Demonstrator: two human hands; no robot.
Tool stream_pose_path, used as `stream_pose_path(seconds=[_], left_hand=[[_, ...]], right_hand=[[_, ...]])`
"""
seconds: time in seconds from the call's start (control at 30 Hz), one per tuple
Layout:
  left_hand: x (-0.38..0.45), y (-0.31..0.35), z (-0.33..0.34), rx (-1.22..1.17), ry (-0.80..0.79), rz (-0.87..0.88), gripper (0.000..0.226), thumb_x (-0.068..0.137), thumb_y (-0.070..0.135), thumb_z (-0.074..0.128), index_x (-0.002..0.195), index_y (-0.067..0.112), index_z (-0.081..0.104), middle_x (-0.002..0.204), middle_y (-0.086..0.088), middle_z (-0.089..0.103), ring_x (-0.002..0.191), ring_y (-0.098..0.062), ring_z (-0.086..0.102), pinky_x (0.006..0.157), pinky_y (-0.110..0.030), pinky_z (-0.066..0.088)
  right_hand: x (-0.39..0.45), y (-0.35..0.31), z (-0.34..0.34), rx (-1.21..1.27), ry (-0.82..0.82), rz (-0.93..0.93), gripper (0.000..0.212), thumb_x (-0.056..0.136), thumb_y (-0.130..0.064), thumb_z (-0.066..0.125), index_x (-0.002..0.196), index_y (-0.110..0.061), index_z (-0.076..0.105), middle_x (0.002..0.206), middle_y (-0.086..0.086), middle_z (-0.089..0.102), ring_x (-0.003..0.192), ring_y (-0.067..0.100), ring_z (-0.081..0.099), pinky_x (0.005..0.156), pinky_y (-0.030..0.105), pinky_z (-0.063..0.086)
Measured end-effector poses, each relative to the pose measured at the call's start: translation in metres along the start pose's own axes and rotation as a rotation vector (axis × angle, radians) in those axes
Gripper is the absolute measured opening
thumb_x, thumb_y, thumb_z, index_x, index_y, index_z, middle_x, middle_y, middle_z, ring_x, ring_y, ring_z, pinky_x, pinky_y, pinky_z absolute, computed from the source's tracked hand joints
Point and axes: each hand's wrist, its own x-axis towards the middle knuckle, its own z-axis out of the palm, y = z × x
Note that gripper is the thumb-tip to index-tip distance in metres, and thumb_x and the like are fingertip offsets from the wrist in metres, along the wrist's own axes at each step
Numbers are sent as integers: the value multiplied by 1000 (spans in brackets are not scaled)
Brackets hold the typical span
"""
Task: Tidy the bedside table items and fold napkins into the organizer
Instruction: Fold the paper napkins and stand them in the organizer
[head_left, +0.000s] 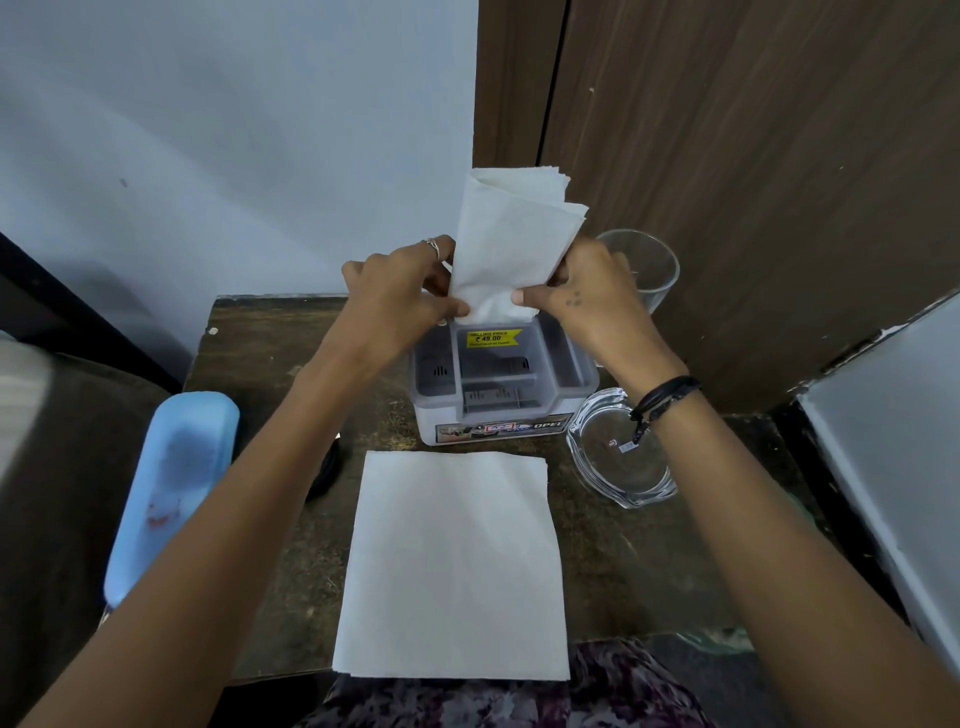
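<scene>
1. The left hand (400, 291) and the right hand (582, 291) together hold a folded bundle of white paper napkins (514, 244) upright, its lower end right over the rear compartment of the translucent grey plastic organizer box (498, 384).
2. The left thumb and fingers pinch the bundle's left edge; a ring sits on one finger. The right thumb presses the front of the bundle, while the other right fingers are hidden behind the paper.
3. Whether the bundle's bottom edge is already inside the compartment cannot be told, as the thumbs cover it.
4. The organizer carries a yellow price sticker (493, 338); its front compartments look empty, though the small label on its front wall is hard to read.
5. A flat white unfolded napkin (452, 566) lies on the dark worn wooden table (260, 364), just in front of the organizer, its near edge overhanging the table.
6. A clear glass ashtray (618, 462) is partly hidden by the right wrist; a clear drinking glass (649, 270) stands behind the right hand.
7. A light blue plastic case (171, 483) lies at the table's left edge, partly covered by the left forearm.
</scene>
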Motion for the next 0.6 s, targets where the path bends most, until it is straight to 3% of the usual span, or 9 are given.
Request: stream_pose_path(seconds=[0.13, 0.27, 0.3, 0.4, 0.47, 0.53, 0.6], left_hand=[[0, 1, 0, 103, -19, 2, 27, 83, 22, 65, 108, 15, 61, 104, -3, 68, 106, -24, 55, 79, -32, 17], [-3, 3, -2, -57, 98, 0, 23, 79, 21, 70, 100, 13, 65, 89, 4, 67, 95, -18, 63, 92, -39, 29], [-3, 2, -2, -61, 117, -3, 22, 78, 20, 70, 98, 12, 65, 86, 5, 66, 92, -18, 63, 92, -39, 30], [-2, 0, 0, -85, 149, -21, 21, 73, 19, 74, 91, 10, 66, 80, 4, 66, 86, -23, 64, 96, -50, 40], [-1, 0, 3, -86, 156, -28, 19, 72, 17, 75, 87, 9, 66, 76, 3, 65, 83, -24, 65, 93, -53, 41], [-2, -1, 8, -92, 150, -22, 19, 73, 16, 74, 88, 8, 66, 77, 1, 68, 83, -24, 65, 95, -52, 40], [-4, -1, 12, -87, 165, -12, 20, 74, 16, 73, 92, 9, 67, 80, -1, 69, 85, -23, 64, 96, -41, 32]], right_hand=[[0, -1, -1, -79, -22, 4, 37, 80, -18, 72, 115, -11, 62, 113, 11, 64, 110, 26, 52, 76, 22, 33], [-3, -10, -8, 2, -74, -24, 39, 82, -12, 69, 119, -11, 58, 116, 3, 63, 99, 8, 52, 67, 13, 41], [-4, -13, -10, 43, -70, -21, 40, 82, -11, 69, 121, -11, 57, 117, 1, 63, 101, 8, 53, 72, 13, 45], [-3, -14, -9, 113, 4, -31, 40, 80, -9, 70, 119, -13, 58, 113, 3, 66, 108, 19, 59, 92, 36, 50], [-3, -12, -5, 104, 33, -15, 41, 79, -11, 71, 118, -14, 59, 113, 5, 65, 113, 23, 55, 94, 38, 48], [-3, -6, -2, 83, 36, -14, 42, 80, -11, 71, 120, -14, 59, 116, 7, 64, 117, 23, 51, 91, 23, 43], [-6, -5, -1, 48, 32, -34, 43, 82, -11, 70, 123, -14, 58, 119, 5, 63, 118, 17, 48, 78, 4, 32]])
